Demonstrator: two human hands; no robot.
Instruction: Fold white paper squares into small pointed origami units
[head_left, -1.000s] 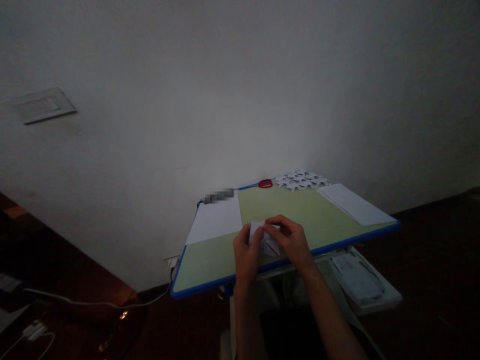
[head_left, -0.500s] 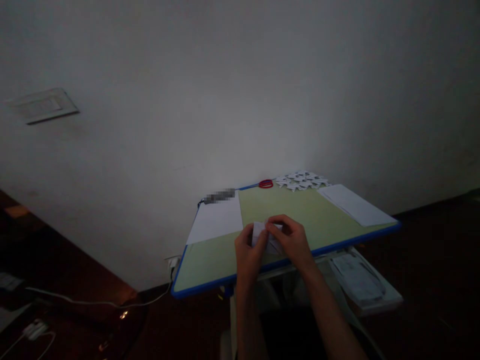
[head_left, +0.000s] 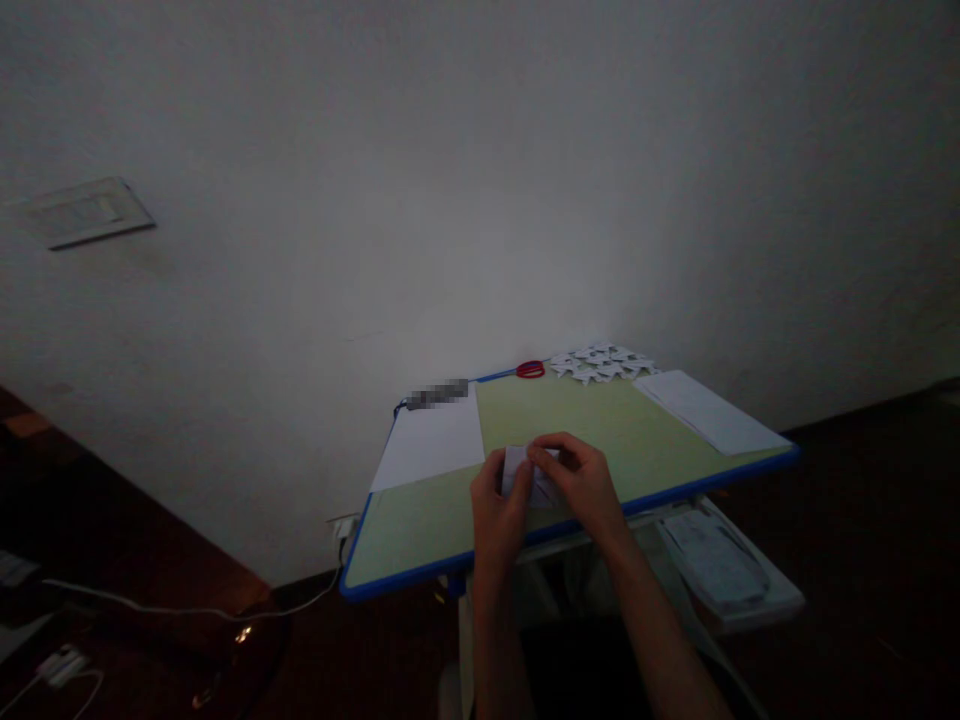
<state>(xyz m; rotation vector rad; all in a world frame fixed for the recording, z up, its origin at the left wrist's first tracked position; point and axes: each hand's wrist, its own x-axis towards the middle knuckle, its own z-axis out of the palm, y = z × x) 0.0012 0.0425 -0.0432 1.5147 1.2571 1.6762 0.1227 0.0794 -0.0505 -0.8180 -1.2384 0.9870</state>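
Observation:
Between my two hands is a small folded piece of white paper (head_left: 544,490), held above the front part of the green tabletop (head_left: 562,415). My left hand (head_left: 501,505) is closed on its left side, thumb laid across the front. My right hand (head_left: 581,480) pinches the paper's upper edge with thumb and forefinger, close to the left thumb. The fingers cover part of the paper, so its full shape is hidden.
Several folded white paper pieces (head_left: 604,363) lie at the back, beside red-handled scissors (head_left: 530,369). White sheets rest at the right (head_left: 709,410) and left (head_left: 431,440). A blue rim (head_left: 405,582) edges the table, against a wall (head_left: 480,200).
Both hands keep their hold on the folded paper, with only slight finger movement. The whole view has shifted a little.

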